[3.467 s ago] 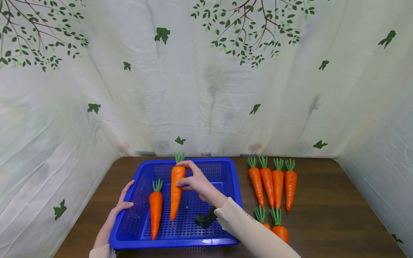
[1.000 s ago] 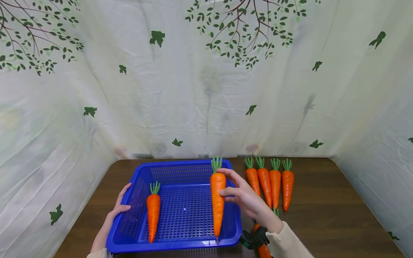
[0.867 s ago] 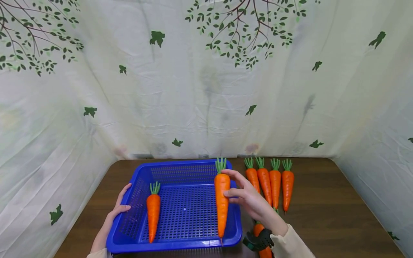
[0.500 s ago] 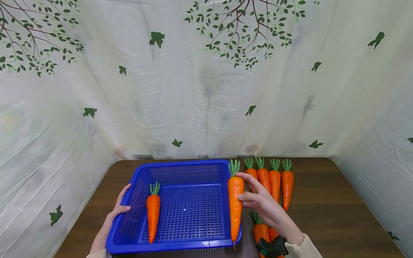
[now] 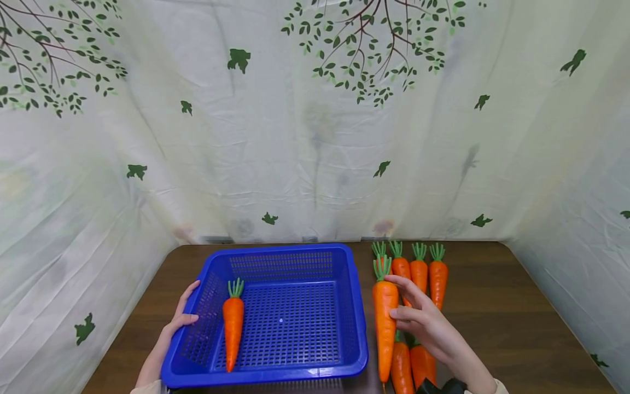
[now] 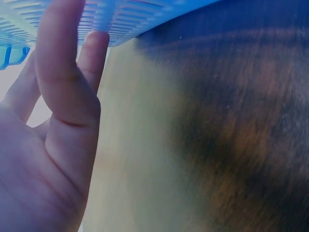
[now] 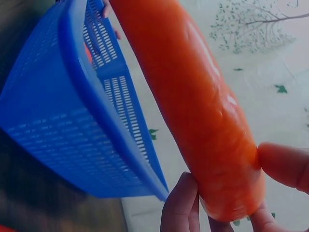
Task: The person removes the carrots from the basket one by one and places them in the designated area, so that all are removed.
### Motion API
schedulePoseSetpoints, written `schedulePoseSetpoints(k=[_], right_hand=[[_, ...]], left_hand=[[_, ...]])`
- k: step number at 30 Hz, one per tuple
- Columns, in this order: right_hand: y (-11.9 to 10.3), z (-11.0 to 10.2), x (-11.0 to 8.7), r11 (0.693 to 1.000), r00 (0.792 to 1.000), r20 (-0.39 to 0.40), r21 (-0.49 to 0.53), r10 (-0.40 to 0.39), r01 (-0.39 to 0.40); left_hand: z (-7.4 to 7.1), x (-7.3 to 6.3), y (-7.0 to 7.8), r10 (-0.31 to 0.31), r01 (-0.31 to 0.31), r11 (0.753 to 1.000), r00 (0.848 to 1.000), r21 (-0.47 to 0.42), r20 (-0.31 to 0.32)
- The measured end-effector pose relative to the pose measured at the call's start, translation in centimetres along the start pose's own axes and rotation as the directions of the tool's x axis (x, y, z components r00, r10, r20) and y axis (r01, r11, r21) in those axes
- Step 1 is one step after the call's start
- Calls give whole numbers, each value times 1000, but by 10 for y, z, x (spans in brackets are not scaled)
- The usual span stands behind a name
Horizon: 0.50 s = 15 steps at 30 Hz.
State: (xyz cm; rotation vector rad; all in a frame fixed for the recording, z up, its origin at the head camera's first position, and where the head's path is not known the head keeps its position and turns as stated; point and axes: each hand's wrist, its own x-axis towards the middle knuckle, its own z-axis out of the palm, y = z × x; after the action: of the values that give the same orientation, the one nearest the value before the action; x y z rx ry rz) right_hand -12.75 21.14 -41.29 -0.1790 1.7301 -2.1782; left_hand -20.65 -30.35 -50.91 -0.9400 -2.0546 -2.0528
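My right hand (image 5: 427,323) pinches an orange carrot with a green top (image 5: 384,320) between thumb and fingers, upright just right of the blue plastic basket (image 5: 361,334). In the right wrist view that carrot (image 7: 193,101) fills the middle, its tip cut off by the frame. Another carrot (image 5: 233,328) lies inside the basket, towards its left. My left hand (image 5: 169,334) grips the basket's left rim, thumb over the edge. The left wrist view shows the fingers (image 6: 67,72) against its slotted wall.
Several carrots (image 5: 438,276) lie side by side on the brown table (image 5: 507,306) to the right, in a back and a front row, partly covered by the right hand. A printed pale curtain (image 5: 315,142) stands behind and at both sides.
My right hand has carried the carrot from inside the basket to the right, over the rim and out above the table. The left hand has stayed on the basket.
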Motion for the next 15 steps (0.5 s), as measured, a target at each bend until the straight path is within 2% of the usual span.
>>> schedulePoseSetpoints(k=[7,13,15], right_hand=[[8,-11,-11,1000,1000,-23,-21,-12,12],[12,-19,-20,999,999,-42,-37,-4,2],[15,-22,-23,999,999,-41,-40,-3,1]], left_hand=[[1,-1,2,-40,40,999,999,4,-18],[-2,1,0,2,-2,1000,1000,-15,13],[-2,0,1,-5,5,1000,1000,-19,13]])
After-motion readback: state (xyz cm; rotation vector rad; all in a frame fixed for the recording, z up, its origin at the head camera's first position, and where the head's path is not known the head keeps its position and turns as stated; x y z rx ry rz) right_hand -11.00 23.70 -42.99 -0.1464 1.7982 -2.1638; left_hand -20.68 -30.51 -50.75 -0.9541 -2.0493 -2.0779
